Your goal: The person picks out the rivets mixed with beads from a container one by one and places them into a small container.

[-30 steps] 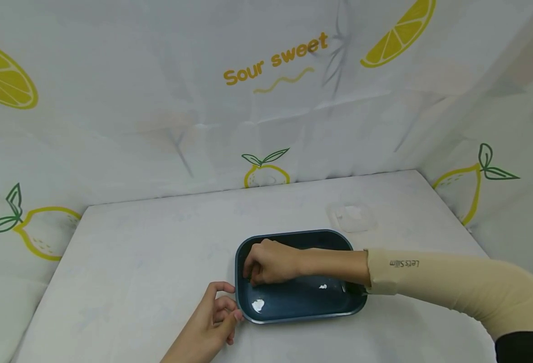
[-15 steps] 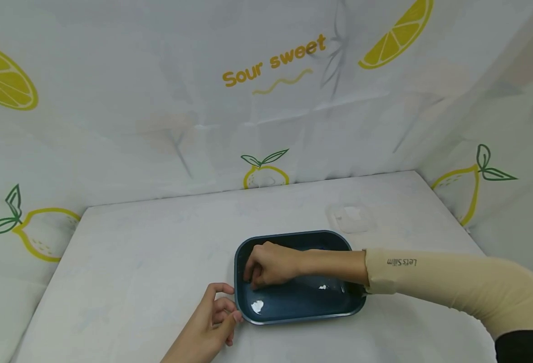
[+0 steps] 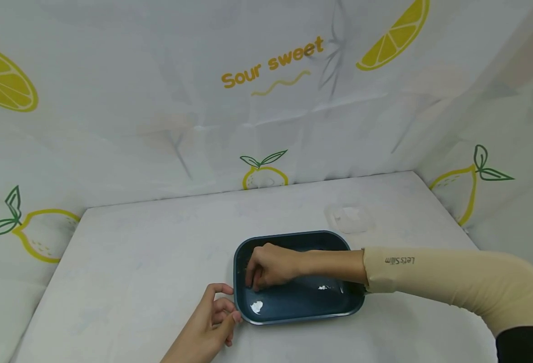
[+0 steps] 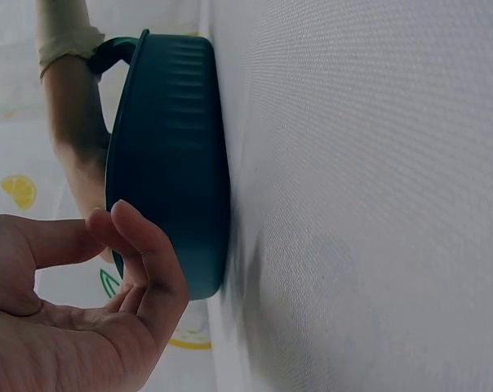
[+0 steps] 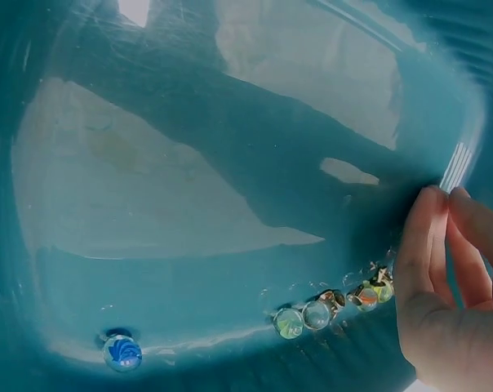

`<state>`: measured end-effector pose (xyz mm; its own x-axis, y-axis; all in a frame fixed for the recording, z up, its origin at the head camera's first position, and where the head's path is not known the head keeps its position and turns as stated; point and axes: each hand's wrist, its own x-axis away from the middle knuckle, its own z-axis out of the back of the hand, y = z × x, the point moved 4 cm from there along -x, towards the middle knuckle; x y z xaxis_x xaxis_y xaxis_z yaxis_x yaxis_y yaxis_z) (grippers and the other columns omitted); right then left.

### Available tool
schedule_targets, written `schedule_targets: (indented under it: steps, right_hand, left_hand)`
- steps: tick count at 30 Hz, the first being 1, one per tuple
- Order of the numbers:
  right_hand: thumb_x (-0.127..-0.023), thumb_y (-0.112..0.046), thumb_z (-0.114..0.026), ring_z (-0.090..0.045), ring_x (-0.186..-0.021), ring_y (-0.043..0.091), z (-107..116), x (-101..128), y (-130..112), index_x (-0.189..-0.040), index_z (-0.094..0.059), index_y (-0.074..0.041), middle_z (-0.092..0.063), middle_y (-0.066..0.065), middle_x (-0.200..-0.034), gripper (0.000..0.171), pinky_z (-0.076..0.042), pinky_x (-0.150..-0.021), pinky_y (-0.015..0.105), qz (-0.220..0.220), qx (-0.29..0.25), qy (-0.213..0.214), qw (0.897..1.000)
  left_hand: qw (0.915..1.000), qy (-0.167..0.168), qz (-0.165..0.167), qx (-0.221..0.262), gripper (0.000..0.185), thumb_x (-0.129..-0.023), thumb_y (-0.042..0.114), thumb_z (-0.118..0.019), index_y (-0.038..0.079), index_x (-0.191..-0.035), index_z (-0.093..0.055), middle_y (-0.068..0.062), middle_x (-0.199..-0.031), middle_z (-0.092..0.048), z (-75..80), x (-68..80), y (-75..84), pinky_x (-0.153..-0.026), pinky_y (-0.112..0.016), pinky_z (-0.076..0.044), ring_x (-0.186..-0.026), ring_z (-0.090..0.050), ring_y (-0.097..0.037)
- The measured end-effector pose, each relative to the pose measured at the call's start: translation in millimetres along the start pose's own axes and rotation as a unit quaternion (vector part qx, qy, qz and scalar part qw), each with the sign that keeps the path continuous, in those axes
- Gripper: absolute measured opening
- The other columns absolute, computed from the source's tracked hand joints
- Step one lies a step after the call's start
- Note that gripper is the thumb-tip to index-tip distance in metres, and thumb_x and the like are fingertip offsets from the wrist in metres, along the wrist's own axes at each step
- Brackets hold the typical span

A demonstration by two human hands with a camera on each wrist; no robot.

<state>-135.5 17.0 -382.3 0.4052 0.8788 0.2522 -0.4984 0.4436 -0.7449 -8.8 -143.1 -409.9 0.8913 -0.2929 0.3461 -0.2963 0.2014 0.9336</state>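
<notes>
The blue tray (image 3: 334,305) sits near the middle of the table (image 3: 134,262). The right hand (image 3: 271,266) reaches inside it, fingers curled beside glass marbles (image 5: 316,314), holding none. The left hand (image 3: 207,327) touches its left edge, fingers loosely curled.

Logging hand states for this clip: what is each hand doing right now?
Left hand: fingers curled, touching the blue tub's corner, gripping nothing.
Right hand: inside the tub near the marbles; grip cannot be told.
</notes>
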Motion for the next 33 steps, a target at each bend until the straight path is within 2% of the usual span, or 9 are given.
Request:
schedule_targets:
  steps: [6, 12, 18, 25, 30, 33]
  right_hand:
    - [-0.092, 0.003, -0.081, -0.068, -0.075, -0.006, -4, -2, 0, -0.102, -0.084, -0.002, -0.084, 0.008, -0.097, 0.012, -0.058, -0.073, 0.012, 0.003, -0.005, -0.012, 1.0]
    - [-0.092, 0.001, -0.083, -0.065, -0.071, -0.009, -7, -3, -2, -0.098, -0.084, -0.004, -0.084, 0.005, -0.09, 0.008, -0.057, -0.071, 0.01, 0.012, 0.018, -0.01, 1.0]
    - [-0.09, -0.001, -0.085, -0.063, -0.069, -0.009, -7, -3, -2, -0.095, -0.084, -0.005, -0.081, 0.002, -0.086, 0.006, -0.056, -0.067, 0.011, -0.003, 0.027, -0.003, 1.0]
    - [-0.09, -0.002, -0.085, -0.064, -0.067, -0.008, -8, -2, -2, -0.1, -0.08, -0.005, -0.081, 0.002, -0.081, 0.011, -0.054, -0.065, 0.012, -0.018, 0.014, -0.005, 1.0]
    - [-0.09, 0.0, -0.085, -0.064, -0.068, -0.01, -11, -1, -5, -0.102, -0.082, -0.003, -0.081, 0.004, -0.082, 0.012, -0.055, -0.066, 0.011, -0.008, 0.005, -0.013, 1.0]
    - [-0.09, 0.0, -0.085, -0.063, -0.069, -0.01, -13, -2, -6, -0.1, -0.083, -0.003, -0.081, 0.003, -0.083, 0.011, -0.055, -0.067, 0.011, 0.0, 0.017, -0.012, 1.0]
  left_hand:
    - [1.0, 0.001, 0.006, 0.002, 0.047, -0.108, 0.008, -0.06, 0.003, -0.145, -0.031, -0.01, -0.101, -0.064, 0.0, 0.7, -0.3, -0.059, -0.023, -0.048, -0.065, -0.059, -0.011]
    - [1.0, 0.001, 0.006, 0.001, 0.047, -0.109, 0.008, -0.06, 0.004, -0.145, -0.031, -0.011, -0.102, -0.064, -0.2, 1.1, 0.0, -0.06, -0.023, -0.049, -0.065, -0.059, -0.011]
    - [1.0, 0.001, 0.006, 0.005, 0.047, -0.109, 0.009, -0.061, 0.003, -0.145, -0.031, -0.011, -0.101, -0.064, -0.2, 1.3, -0.3, -0.06, -0.024, -0.049, -0.065, -0.059, -0.011]
    - [0.9999, 0.003, 0.011, 0.004, 0.048, -0.109, 0.01, -0.061, 0.004, -0.146, -0.031, -0.01, -0.101, -0.064, 0.1, 1.6, -1.8, -0.06, -0.025, -0.049, -0.066, -0.059, -0.013]
    - [0.9999, 0.001, 0.011, 0.004, 0.048, -0.109, 0.009, -0.061, 0.004, -0.146, -0.03, -0.011, -0.102, -0.065, 0.4, 1.4, -2.5, -0.06, -0.025, -0.05, -0.066, -0.059, -0.013]
    - [0.9999, -0.001, 0.01, 0.004, 0.047, -0.109, 0.009, -0.061, 0.004, -0.145, -0.03, -0.011, -0.102, -0.064, 0.5, 1.2, -2.2, -0.061, -0.025, -0.05, -0.066, -0.059, -0.013]
